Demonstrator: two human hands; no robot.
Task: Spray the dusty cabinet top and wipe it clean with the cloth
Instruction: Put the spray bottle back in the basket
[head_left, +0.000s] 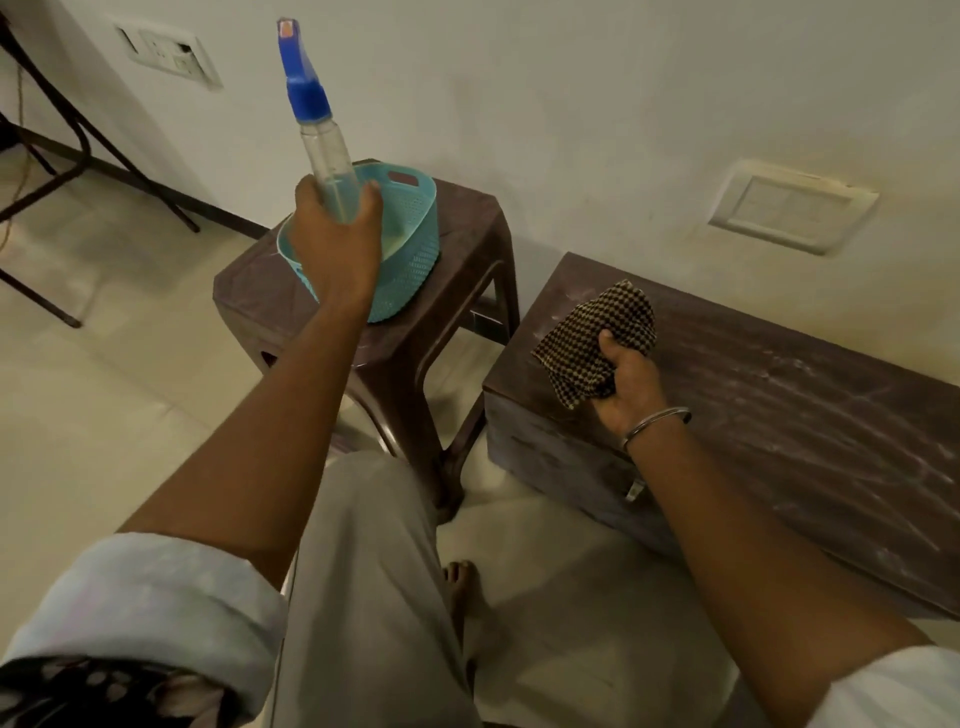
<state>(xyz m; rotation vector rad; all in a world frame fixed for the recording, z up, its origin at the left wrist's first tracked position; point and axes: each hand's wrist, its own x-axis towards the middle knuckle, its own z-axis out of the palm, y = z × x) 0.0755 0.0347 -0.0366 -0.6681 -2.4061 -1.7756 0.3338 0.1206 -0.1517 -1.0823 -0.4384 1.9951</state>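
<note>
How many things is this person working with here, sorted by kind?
Spray bottle: 1
Cloth: 1
Basket: 1
Brown furniture, the stool and the dusty cabinet: 2
Total: 5

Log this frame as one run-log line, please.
left hand: holds spray bottle above basket | right hand: cloth on dusty cabinet top

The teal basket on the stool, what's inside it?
The teal basket on the brown stool shows only bare inner wall on its far side. The left hand, holding the spray bottle, covers its near half, so anything lying there is hidden.
</note>
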